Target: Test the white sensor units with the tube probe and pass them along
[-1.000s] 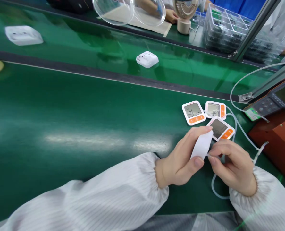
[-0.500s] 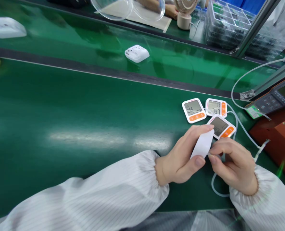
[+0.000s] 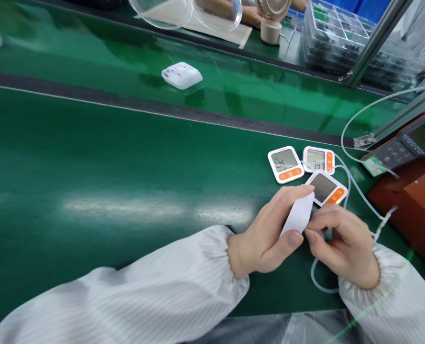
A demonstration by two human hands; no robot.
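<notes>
My left hand (image 3: 269, 234) is closed around a white blood pressure monitor (image 3: 298, 215), held edge-on, its face turned out of sight. Against the monitor's right edge, my right hand (image 3: 344, 243) pinches what looks like the end of a thin clear air tube (image 3: 321, 288); the fingers hide most of that spot. Just beyond my hands lie three similar monitors with orange buttons: a left one (image 3: 286, 165), a back one (image 3: 319, 160) and a near one (image 3: 326, 188). Digits show on their grey screens, faintly on the near one.
A pressure gauge (image 3: 409, 143) stands by a red-brown box (image 3: 413, 205) on the right, with tubes attached. Behind a dark rail, a white case (image 3: 182, 75) lies on the green conveyor belt (image 3: 126, 62). Across it are a fan (image 3: 270, 28), clear trays (image 3: 334, 43) and another person's hand (image 3: 251, 16).
White cases on the belt have shifted left. The view has moved slightly, while both hands keep nearly the same pose at the held monitor.
</notes>
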